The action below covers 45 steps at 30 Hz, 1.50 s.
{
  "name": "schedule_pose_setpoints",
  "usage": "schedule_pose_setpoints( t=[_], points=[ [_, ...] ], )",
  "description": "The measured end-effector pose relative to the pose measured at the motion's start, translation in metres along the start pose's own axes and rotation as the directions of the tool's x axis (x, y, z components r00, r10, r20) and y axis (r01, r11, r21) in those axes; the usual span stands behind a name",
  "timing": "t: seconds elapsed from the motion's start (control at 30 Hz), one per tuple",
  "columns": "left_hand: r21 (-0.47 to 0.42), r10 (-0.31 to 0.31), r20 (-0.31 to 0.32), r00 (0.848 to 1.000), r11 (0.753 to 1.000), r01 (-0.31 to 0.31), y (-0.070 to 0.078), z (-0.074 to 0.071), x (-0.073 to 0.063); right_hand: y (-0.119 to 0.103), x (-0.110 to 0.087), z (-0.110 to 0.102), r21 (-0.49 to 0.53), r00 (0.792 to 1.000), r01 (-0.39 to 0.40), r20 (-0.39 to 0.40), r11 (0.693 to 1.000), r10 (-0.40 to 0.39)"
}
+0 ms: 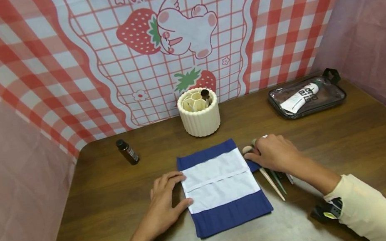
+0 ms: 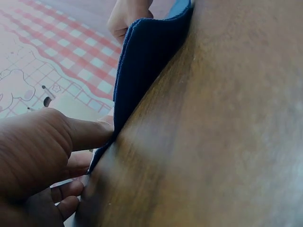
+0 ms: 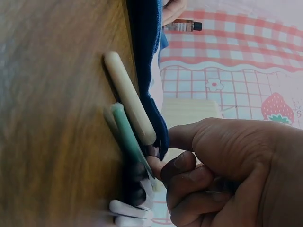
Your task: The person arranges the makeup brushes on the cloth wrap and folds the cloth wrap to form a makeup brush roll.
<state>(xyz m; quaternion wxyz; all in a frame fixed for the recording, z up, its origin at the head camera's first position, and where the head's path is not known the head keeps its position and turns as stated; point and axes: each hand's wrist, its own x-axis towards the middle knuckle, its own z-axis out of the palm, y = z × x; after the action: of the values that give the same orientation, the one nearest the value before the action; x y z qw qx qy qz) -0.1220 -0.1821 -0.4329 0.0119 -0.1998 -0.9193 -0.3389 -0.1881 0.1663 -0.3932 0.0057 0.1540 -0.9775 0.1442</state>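
A navy-and-white folded fabric brush roll [image 1: 232,215] lies flat before me, its white panels facing up. Along its left edge rest the fingertips and thumb of my left hand [image 1: 162,203]. On the other side, my right hand [image 1: 278,153] pinches the blue edge [image 3: 152,111] of the fabric between thumb and fingers, as the right wrist view shows. Makeup brushes lie close by this hand: a cream handle [image 3: 130,97], a green handle [image 3: 127,130] and pale handles [image 3: 130,213] poke out toward me. The hand covers most of their heads.
A cream ribbed holder [image 1: 200,121] with a few brushes stands at the back. Left of it is a small dark bottle [image 1: 128,152]. A clear black-trimmed pouch [image 1: 277,112] with a white tube [image 1: 299,98] lies back right. A checked cloth [image 1: 97,89] hangs behind the table.
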Motion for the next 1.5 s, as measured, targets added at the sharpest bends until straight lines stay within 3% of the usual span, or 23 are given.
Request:
schedule_pose_setpoints(
  t=[0.23, 0.53, 0.83, 1.13, 1.3, 1.5],
  points=[
    [-0.013, 0.000, 0.010, 1.000, 1.000, 0.000, -0.001, 0.001, 0.000, 0.000, 0.002, 0.004, 0.068, 1.000, -0.011, 0.001, 0.998, 0.011],
    [-0.007, 0.021, -0.001, 1.000, 1.000, -0.021, -0.002, 0.002, 0.000, 0.006, 0.004, 0.000, 0.114, 0.994, 0.040, -0.109, 0.993, -0.027],
    [0.005, 0.032, -0.007, 0.999, 0.999, -0.032, -0.003, 0.001, -0.001, 0.006, 0.007, -0.009, 0.172, 0.962, 0.072, -0.270, 0.982, -0.024],
    [0.010, 0.035, -0.005, 0.999, 0.999, -0.035, -0.002, 0.001, -0.001, 0.006, 0.009, -0.018, 0.272, 0.928, 0.110, -0.372, 0.956, -0.001],
    [0.014, 0.036, -0.007, 0.999, 0.999, -0.036, -0.002, 0.000, -0.001, 0.009, 0.010, -0.025, 0.332, 0.918, 0.096, -0.394, 0.938, 0.046],
    [0.014, 0.035, -0.006, 0.999, 0.999, -0.035, -0.002, 0.000, 0.000, 0.014, 0.012, -0.035, 0.410, 0.925, 0.077, -0.369, 0.909, 0.088]
  ],
)
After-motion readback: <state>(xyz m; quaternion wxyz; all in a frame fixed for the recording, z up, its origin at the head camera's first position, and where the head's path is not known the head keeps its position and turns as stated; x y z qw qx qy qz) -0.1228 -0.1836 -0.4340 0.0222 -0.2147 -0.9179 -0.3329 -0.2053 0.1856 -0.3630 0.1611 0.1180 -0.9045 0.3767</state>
